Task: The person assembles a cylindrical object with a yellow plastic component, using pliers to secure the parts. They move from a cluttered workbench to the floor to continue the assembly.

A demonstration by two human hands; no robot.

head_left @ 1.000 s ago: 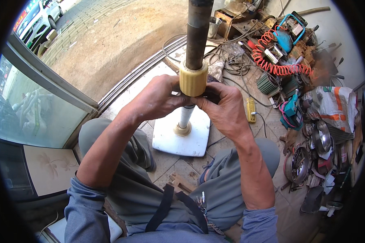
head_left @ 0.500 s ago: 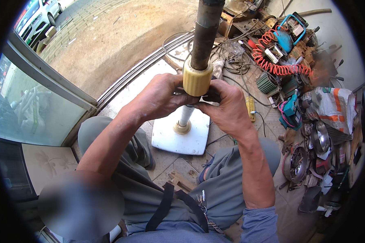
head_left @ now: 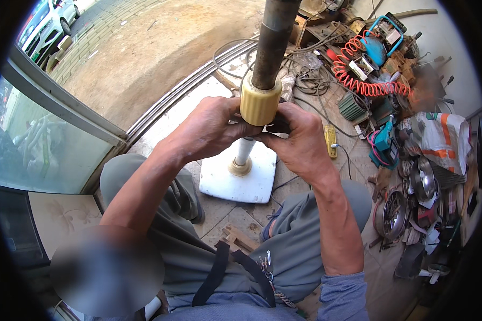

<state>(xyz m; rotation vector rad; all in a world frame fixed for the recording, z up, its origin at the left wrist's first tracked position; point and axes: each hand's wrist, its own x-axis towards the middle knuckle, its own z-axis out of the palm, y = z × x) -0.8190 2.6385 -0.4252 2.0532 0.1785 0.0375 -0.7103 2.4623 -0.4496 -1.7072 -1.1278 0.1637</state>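
Pale yellow ribbed collar (head_left: 261,102) is sitting between both hands; dark tube (head_left: 273,48) is running into its top, white tube (head_left: 245,151) is showing below it. Left hand (head_left: 206,131) is bending around the collar's left side, right hand (head_left: 300,139) its right side, thumbs lying near each other just under its lower rim. Other fingertips are hiding behind the collar, so can't tell if either grip is pinching anything. White base plate (head_left: 238,188) is resting below the collar; yellow power strip (head_left: 331,142) is lying to its right, orange coiled hose (head_left: 344,75) sprawling farther right.
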